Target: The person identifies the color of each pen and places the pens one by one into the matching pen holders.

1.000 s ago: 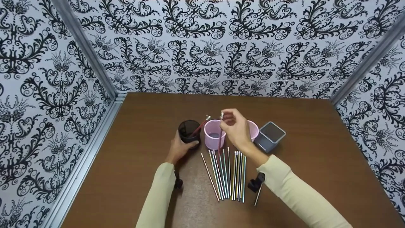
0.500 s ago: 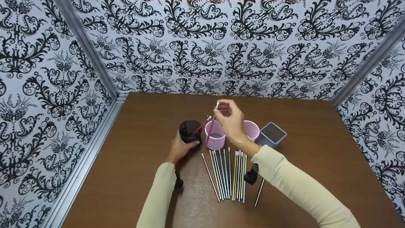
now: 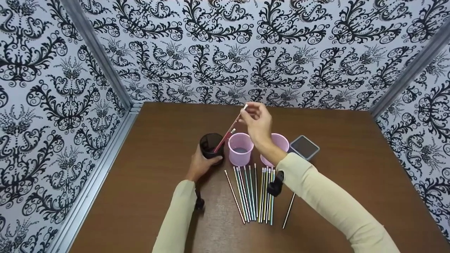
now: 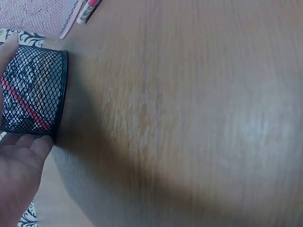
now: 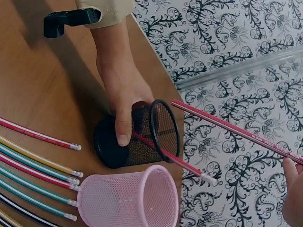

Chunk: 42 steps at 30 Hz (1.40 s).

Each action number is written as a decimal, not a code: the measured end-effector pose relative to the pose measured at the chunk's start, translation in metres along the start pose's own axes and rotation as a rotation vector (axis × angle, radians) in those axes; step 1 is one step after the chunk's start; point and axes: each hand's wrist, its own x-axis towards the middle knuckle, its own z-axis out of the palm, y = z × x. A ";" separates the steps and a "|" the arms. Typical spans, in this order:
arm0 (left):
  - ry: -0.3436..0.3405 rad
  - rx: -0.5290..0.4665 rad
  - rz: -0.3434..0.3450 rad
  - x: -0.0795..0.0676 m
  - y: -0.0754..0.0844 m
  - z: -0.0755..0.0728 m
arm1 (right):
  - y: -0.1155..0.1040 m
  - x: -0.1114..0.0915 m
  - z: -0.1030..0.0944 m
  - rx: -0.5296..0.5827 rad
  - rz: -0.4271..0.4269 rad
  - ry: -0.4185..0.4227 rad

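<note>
My left hand (image 3: pixel 204 164) grips a black mesh pencil cup (image 5: pixel 111 151), thumb along its near side. Inside the cup leans a red pencil (image 5: pixel 187 168), its white eraser end poking out past the rim. Between right thumb and fingers, my right hand (image 3: pixel 259 124) pinches another red pencil (image 5: pixel 227 127) near its eraser end. This held pencil slants down left, its lower end at the mouth of the black cup. Just right of that cup stands a pink mesh cup (image 3: pixel 240 156); the left wrist view shows the black cup's mesh wall (image 4: pixel 35 71) with red showing through.
Several striped pencils (image 3: pixel 248 193) lie in rows on the brown table (image 3: pixel 140 182) before the cups. One dark pencil (image 3: pixel 289 212) lies apart, under the right forearm. A second pink cup (image 3: pixel 280 143) and a grey square container (image 3: pixel 305 147) stand to the right.
My right hand has moved up and away from me, carrying the red pencil. The pencil's lower end has swung left, from the rows past the pink cup to the black cup. Left hand stays.
</note>
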 end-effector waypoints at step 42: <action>-0.002 -0.013 0.006 0.002 -0.005 0.002 | 0.071 -0.026 -0.002 -0.442 -0.065 -0.133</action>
